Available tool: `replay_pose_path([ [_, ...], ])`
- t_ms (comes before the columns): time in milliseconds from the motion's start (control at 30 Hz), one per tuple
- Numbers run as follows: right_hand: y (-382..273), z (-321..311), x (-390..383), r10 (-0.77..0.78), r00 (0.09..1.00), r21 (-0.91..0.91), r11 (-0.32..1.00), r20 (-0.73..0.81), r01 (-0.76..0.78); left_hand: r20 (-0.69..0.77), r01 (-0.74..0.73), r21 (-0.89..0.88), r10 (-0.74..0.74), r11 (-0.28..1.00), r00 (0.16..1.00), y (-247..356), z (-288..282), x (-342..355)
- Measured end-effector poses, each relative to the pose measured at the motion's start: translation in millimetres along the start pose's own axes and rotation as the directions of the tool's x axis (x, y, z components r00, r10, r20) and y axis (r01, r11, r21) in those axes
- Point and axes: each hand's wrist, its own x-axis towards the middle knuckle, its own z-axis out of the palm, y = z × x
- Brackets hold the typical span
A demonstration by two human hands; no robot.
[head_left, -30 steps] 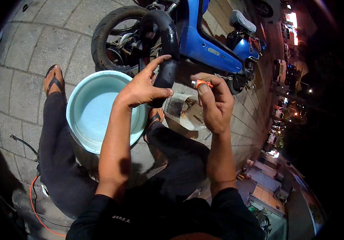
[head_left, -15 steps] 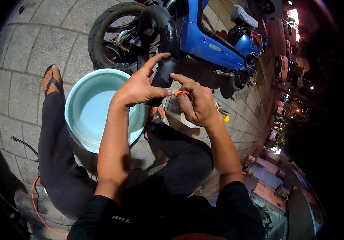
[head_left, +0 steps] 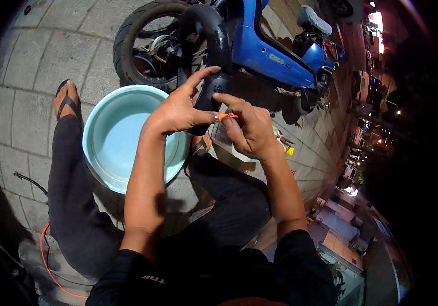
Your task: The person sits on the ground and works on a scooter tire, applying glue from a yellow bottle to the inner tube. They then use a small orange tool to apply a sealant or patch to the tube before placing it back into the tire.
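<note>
the left hand (head_left: 178, 109) grips the black rubber tube (head_left: 218, 46), thumb and forefinger spread wide and set against it; the remaining fingers are mostly hidden behind. that thick, looped tube is held up beyond the upper right of the pale blue basin (head_left: 127, 137), the landmark here. the right hand (head_left: 252, 125) is pinched closed on a small orange item (head_left: 226, 117) with a silvery end, to the right of the basin; its forefinger reaches out past the pinch to the surface of the rubber. the silvery end sits right at the left thumb's tip, though i cannot tell if they touch.

the left forearm rises almost straight up across the basin's right side, its wrist bent rightward. the right forearm, wholly right of the basin, leans up and to the left, so the two hands meet closely.

above the basin is a wheel (head_left: 122, 61) with a dark tyre; to the upper right, a blue scooter (head_left: 275, 58) lies on the paving (head_left: 30, 112).
</note>
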Motion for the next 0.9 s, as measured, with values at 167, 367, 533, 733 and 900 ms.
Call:
replay_pose_path([
  [167, 2.4, -7.1, -4.7, 0.126, 0.992, -0.007, 0.992, -0.013, -0.126, 0.007, 0.032, -0.035, -0.032, 0.999, 0.999, 8.2, 6.4, -0.5],
  [367, 3.8, 6.8, 1.6, 0.105, 0.991, 0.066, 0.993, -0.082, -0.100, 0.030, 0.059, -0.038, -0.058, 0.998, 0.998, 1.8, 0.4, -0.2],
  [533, 6.7, 2.4, -6.6, 0.087, 0.995, 0.125, 0.989, -0.045, -0.081, 0.013, 0.013, -0.014, -0.013, 1.000, 1.000, 4.0, 3.6, 1.0],
  [733, 6.9, 13.1, 5.7, 0.157, 0.984, 0.217, 0.967, -0.083, -0.136, 0.016, 0.051, 0.034, -0.051, 0.998, 0.999, 5.3, 0.8, -1.4],
  [900, 8.5, 3.7, -7.2, 0.108, 0.992, 0.161, 0.982, -0.061, -0.097, 0.010, -0.008, -0.017, 0.009, 1.000, 1.000, 7.0, 4.9, -0.3],
])
